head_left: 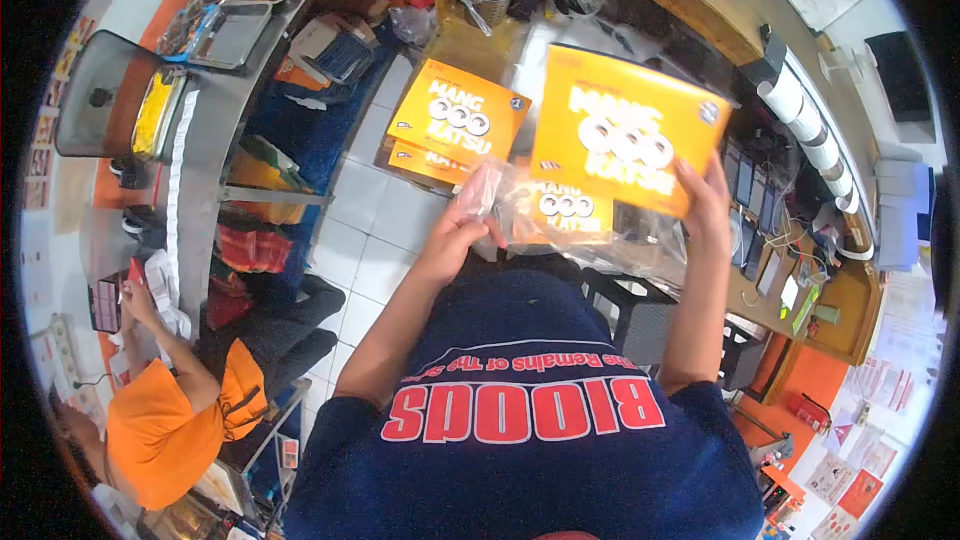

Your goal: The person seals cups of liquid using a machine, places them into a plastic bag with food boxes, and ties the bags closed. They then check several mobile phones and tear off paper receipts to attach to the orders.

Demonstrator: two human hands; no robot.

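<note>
My right hand (706,202) grips the lower right corner of an orange printed box (630,125), which is held up and slightly smeared by motion. My left hand (462,232) is closed on the edge of a clear plastic bag (640,240). The bag spreads between my hands, low over the work surface. Behind its film shows another orange box (562,208) with the same print. Further left, close beyond my left hand, an orange box (460,112) lies on top of another one (425,164), which is mostly covered.
A holder with utensils (488,10) stands at the back of the counter. Phones and cables (745,185) lie on the right side. Black stools (640,315) are under the counter. On the left, a person in orange (165,430) sits by a metal counter (235,100) with trays.
</note>
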